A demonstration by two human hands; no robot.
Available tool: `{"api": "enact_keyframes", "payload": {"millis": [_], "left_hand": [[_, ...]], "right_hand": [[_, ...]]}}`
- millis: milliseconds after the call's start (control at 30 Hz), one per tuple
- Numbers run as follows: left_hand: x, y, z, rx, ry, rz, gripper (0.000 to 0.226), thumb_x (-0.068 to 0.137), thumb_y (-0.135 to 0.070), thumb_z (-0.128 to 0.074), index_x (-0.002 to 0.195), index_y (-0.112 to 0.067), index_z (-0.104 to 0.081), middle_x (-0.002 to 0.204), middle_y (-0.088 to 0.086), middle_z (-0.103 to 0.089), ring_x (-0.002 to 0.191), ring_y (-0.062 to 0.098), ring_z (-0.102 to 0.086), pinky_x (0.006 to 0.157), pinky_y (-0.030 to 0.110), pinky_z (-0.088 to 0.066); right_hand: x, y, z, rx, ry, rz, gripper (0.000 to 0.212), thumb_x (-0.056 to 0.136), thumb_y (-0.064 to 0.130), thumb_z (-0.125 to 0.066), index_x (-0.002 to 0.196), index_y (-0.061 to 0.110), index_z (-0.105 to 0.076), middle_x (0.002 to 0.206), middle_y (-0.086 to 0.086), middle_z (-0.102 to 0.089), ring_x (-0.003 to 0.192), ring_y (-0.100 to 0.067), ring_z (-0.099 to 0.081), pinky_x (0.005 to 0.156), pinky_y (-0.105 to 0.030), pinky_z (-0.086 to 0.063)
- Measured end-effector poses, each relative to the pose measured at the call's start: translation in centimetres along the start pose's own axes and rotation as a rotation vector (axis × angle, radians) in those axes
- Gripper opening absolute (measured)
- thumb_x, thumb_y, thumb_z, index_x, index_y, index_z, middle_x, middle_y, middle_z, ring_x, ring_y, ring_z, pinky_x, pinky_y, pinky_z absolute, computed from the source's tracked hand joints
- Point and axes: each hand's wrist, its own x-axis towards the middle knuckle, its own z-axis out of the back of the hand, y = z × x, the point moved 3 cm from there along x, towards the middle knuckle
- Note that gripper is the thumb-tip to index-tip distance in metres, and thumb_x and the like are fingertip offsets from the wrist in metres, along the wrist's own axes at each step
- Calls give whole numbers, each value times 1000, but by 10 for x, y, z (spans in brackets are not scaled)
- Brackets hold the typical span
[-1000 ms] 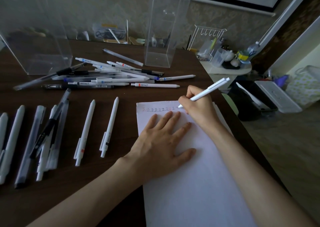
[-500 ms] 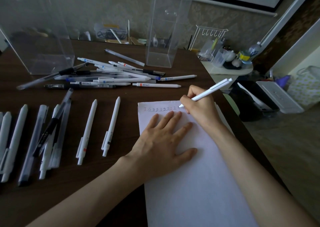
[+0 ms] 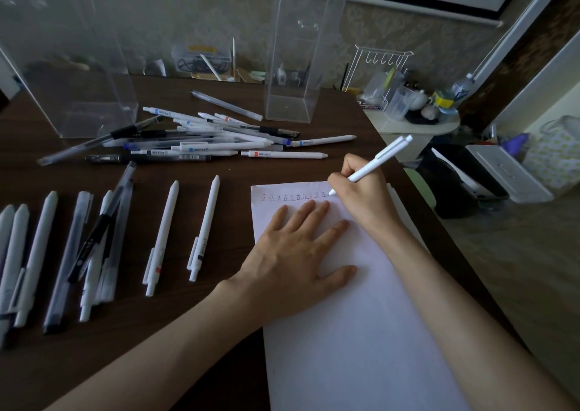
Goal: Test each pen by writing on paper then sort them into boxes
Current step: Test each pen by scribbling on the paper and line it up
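— Where the dark wooden table [image 3: 188, 348] runs up to the patterned wall [image 3: 188, 12], what stands on it?

— A wide clear box [image 3: 78, 97] stands at the far left. A tall clear box [image 3: 301, 65] stands upright near the far edge. Off the table's right side, a small white side table [image 3: 417, 126] is crowded with bottles and cups.

— And the paper?

— A white sheet [image 3: 361, 332] lies at the near right of the table. A line of written characters [image 3: 292, 197] runs along its top edge.

— The pens?

— A heap of pens [image 3: 201, 140] lies between the boxes and the sheet. A row of pens [image 3: 94, 247] lies side by side to the sheet's left.

— How are the hands placed?

— The left hand [image 3: 295, 260] lies palm down on the sheet, its fingers straight and slightly spread. The right hand [image 3: 361, 197] curls round a white pen [image 3: 376, 159] and pinches it low on the barrel. The tip is down on the sheet at the right end of the written line, and the clicker end angles up and to the right.
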Motion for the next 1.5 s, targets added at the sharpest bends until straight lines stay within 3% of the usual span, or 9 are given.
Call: {"api": "enact_keyframes", "payload": {"millis": [133, 267, 500, 633, 800, 967, 1133, 1367, 1500], "left_hand": [[1, 0, 6, -66, -28, -8, 68, 88, -64, -23, 146, -28, -22, 156, 2, -14, 143, 18, -6, 113, 34, -2], [-2, 8, 19, -409, -243, 125, 53, 88, -44, -58, 129, -15, -40, 127, 0, -51, 118, 15, -44, 93, 20, -28], [-3, 12, 22, -643, -262, 226, 75, 80, -35, -70, 139, -31, -25, 113, -4, -58, 106, 10, -53, 84, 17, -36], [-5, 11, 27, -595, -240, 188, 50, 79, -33, -72, 125, -28, -53, 108, -10, -60, 92, -2, -53, 73, 0, -32], [-9, 11, 27, -499, -298, 163, 33, 68, -46, -77, 88, -23, -66, 79, -6, -61, 66, 6, -53, 66, 21, -43], [-12, 12, 28, -399, -355, 178, 33, 73, -50, -70, 87, -20, -64, 80, -4, -58, 71, 13, -54, 67, 29, -44], [-37, 23, 28, -85, -422, 329, 33, 85, -40, -56, 106, -15, -63, 97, 5, -59, 90, 28, -57, 74, 40, -47], [-84, 29, 33, 239, -315, 573, 40, 86, -49, -48, 106, -17, -63, 101, 8, -62, 93, 28, -60, 77, 42, -48], [-82, 25, 37, 220, -401, 457, 44, 90, -48, -41, 114, -18, -63, 121, 15, -58, 112, 33, -54, 90, 46, -45]], "right_hand": [[-4, 4, 2, 164, 33, 25, 31, 91, 28, -62, 70, 12, -44, 43, -1, -49, 39, -7, -44, 49, -17, -37], [-2, 4, 1, 172, 131, 67, 12, 87, 17, -67, 83, 16, -55, 63, -2, -63, 54, -4, -57, 57, -18, -45], [-6, 10, 3, 262, 212, 73, 23, 94, 5, -49, 104, 21, -62, 88, -1, -67, 74, 9, -57, 66, -10, -40], [-8, 11, 2, 285, 277, 123, 11, 88, 21, -62, 98, 25, -66, 92, 0, -69, 89, -6, -64, 77, -21, -48], [-9, 14, -4, 234, 388, 181, 14, 87, 16, -66, 94, 28, -64, 84, 7, -64, 81, -2, -60, 73, -13, -42], [-9, 14, -5, 254, 386, 195, 20, 92, 24, -60, 110, 34, -59, 102, 3, -69, 99, -5, -62, 86, -25, -45], [-7, 9, -9, 133, 401, 197, 46, 96, 34, -49, 140, 36, -36, 118, 2, -61, 111, -5, -55, 87, -12, -39], [-11, 10, -16, -130, 429, 322, 38, 97, 28, -49, 134, 24, -48, 101, 23, -52, 115, -12, -49, 101, -35, -42], [-9, 13, -17, -199, 374, 330, 30, 95, 19, -52, 125, 18, -58, 102, 18, -51, 112, -10, -49, 98, -27, -40]]}}
